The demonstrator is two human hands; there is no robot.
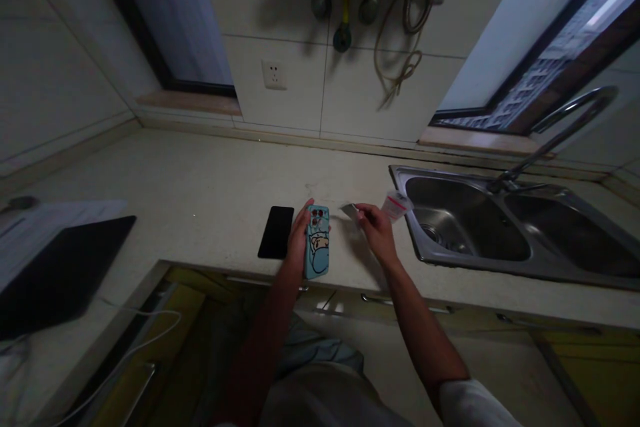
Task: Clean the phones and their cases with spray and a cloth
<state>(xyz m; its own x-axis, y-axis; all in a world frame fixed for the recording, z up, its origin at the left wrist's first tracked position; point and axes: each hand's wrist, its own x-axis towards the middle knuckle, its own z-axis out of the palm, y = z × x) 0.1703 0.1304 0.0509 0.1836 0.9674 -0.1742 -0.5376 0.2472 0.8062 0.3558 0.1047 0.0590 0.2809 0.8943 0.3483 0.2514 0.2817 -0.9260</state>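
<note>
In my left hand [297,240] is a phone in a light-blue case [318,261], its back with a cartoon figure and camera lenses facing up. My fingers wrap round its left side and under it, near the counter's front edge. My right hand [377,230] pinches a small flat greyish piece [349,211], too small and dim to name, a little right of the phone. Just beyond that hand a clear plastic bag with a red strip [395,205] lies by the sink's rim. A flat black slab like a phone or screen [277,232] rests left of my left hand.
The pale counter [215,180] runs along a tiled wall with a socket [274,75]. A double steel sink [470,213] with a tap [555,133] is at right. Papers [65,217], a dark flat panel like a laptop [65,273] and a white cable [145,340] lie at left.
</note>
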